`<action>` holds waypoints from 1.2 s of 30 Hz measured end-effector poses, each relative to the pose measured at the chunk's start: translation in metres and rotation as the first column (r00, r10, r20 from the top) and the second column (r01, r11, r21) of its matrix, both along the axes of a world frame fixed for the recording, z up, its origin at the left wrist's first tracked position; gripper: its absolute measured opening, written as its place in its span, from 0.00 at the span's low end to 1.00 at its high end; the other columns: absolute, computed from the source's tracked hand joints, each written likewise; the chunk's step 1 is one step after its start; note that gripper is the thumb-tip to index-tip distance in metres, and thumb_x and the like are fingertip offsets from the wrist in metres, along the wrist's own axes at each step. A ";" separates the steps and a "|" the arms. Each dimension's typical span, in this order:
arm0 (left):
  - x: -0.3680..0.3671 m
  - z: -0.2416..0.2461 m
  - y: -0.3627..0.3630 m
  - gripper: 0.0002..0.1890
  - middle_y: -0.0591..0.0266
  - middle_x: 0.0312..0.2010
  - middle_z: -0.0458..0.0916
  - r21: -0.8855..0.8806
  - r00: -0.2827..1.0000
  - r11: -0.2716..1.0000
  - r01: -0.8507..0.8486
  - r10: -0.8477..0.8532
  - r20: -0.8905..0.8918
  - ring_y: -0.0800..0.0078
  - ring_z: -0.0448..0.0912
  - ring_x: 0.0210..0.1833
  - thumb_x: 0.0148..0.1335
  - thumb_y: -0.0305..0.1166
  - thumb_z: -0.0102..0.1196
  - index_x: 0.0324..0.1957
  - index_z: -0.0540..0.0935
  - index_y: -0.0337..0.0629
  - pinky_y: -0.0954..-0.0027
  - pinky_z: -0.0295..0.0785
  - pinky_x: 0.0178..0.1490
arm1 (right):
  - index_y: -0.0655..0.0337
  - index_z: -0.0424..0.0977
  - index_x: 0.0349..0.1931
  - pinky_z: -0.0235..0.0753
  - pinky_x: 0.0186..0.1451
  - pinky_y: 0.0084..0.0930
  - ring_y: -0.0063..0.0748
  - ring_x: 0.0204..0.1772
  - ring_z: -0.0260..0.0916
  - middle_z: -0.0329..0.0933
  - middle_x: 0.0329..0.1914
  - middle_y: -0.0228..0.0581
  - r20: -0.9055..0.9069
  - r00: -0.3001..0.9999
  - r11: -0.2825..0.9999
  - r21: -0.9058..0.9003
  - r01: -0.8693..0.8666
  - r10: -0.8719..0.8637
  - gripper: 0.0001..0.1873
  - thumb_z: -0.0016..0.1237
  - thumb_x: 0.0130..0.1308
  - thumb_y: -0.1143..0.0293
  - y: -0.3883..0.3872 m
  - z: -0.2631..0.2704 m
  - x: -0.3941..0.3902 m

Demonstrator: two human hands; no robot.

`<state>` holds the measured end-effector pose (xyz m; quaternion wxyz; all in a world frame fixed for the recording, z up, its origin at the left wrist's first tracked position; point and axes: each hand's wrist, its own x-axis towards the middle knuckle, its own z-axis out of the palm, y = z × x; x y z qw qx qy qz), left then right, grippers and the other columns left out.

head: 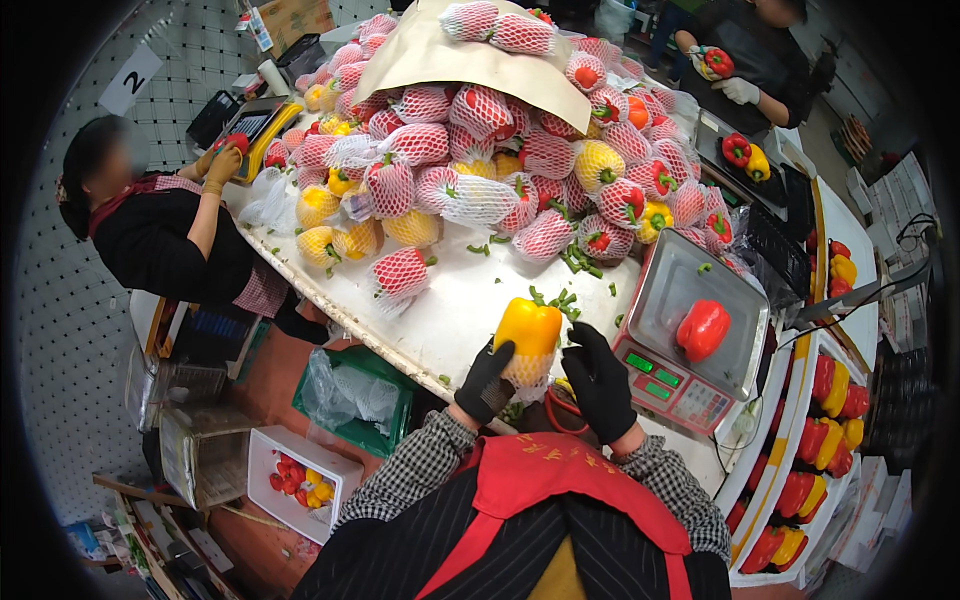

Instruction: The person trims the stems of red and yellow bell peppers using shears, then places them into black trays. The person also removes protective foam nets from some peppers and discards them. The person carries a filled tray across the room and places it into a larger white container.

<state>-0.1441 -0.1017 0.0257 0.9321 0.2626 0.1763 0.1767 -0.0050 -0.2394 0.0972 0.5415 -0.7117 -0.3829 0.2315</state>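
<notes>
A yellow bell pepper (528,328) stands upright, its lower part inside a white foam net. My left hand (486,384), in a black glove, holds it from the left with the thumb on the net. On its right, my gloved right hand (598,381) has its fingers apart with nothing in them. Scissors with red handles (564,411) lie partly hidden between my hands. A bare red bell pepper (703,331) rests on the metal pan of a digital scale (651,300) at my right. Cut green stems (577,261) lie scattered on the white table (457,300).
Netted peppers (405,187) are heaped across the table's far side under a beige sheet (480,67). Co-workers stand at left and upper right, each holding a red pepper. A white foam box (341,465) and a green crate (409,409) are below left; foam trays of peppers (802,465) are at right.
</notes>
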 end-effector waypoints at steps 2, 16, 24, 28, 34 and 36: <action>0.002 0.007 -0.003 0.44 0.53 0.71 0.65 0.489 0.993 0.872 0.038 0.024 -0.119 0.59 0.66 0.73 0.65 0.44 0.63 0.75 0.56 0.38 0.59 0.62 0.74 | 0.62 0.62 0.67 0.73 0.64 0.32 0.39 0.62 0.74 0.73 0.62 0.50 -0.025 0.999 0.999 0.032 -0.040 0.040 0.30 0.57 0.67 0.68 0.008 -0.002 -0.002; -0.002 0.052 -0.028 0.47 0.37 0.57 0.71 0.983 0.955 0.096 0.155 0.238 -0.174 0.35 0.74 0.57 0.54 0.24 0.64 0.76 0.57 0.43 0.51 0.73 0.56 | 0.64 0.46 0.77 0.68 0.70 0.35 0.39 0.68 0.66 0.64 0.69 0.49 -0.374 0.927 0.981 0.173 0.088 -0.017 0.49 0.63 0.62 0.63 0.007 -0.016 0.016; -0.002 0.046 -0.025 0.16 0.51 0.35 0.82 0.994 0.952 -0.030 0.107 0.292 -0.094 0.52 0.83 0.38 0.52 0.19 0.60 0.45 0.83 0.40 0.61 0.78 0.42 | 0.60 0.53 0.73 0.71 0.68 0.39 0.43 0.67 0.68 0.67 0.66 0.47 -0.829 0.541 0.899 0.335 0.283 0.139 0.38 0.54 0.66 0.67 0.003 -0.007 0.024; -0.003 0.041 -0.018 0.11 0.51 0.35 0.82 0.991 0.988 0.094 0.090 0.115 -0.101 0.54 0.84 0.39 0.55 0.21 0.56 0.42 0.81 0.37 0.62 0.78 0.43 | 0.60 0.53 0.74 0.72 0.68 0.41 0.44 0.67 0.68 0.67 0.66 0.46 -0.786 0.614 0.873 0.351 0.339 0.078 0.39 0.55 0.65 0.65 -0.006 -0.002 0.033; -0.010 0.029 0.002 0.19 0.48 0.40 0.83 0.933 0.908 0.237 0.271 0.260 -0.329 0.62 0.84 0.38 0.62 0.25 0.53 0.56 0.78 0.37 0.65 0.78 0.45 | 0.61 0.50 0.76 0.67 0.70 0.37 0.40 0.67 0.66 0.65 0.66 0.44 -0.291 0.896 0.836 0.347 0.426 -0.336 0.46 0.60 0.62 0.62 -0.056 0.007 0.091; -0.019 0.020 0.013 0.27 0.48 0.40 0.84 0.860 0.807 0.297 0.415 0.318 -0.498 0.66 0.83 0.36 0.62 0.25 0.52 0.66 0.70 0.39 0.66 0.78 0.42 | 0.61 0.51 0.76 0.66 0.71 0.35 0.40 0.67 0.66 0.65 0.67 0.44 -0.121 0.845 0.769 0.364 0.525 -0.520 0.47 0.62 0.61 0.59 -0.084 0.003 0.118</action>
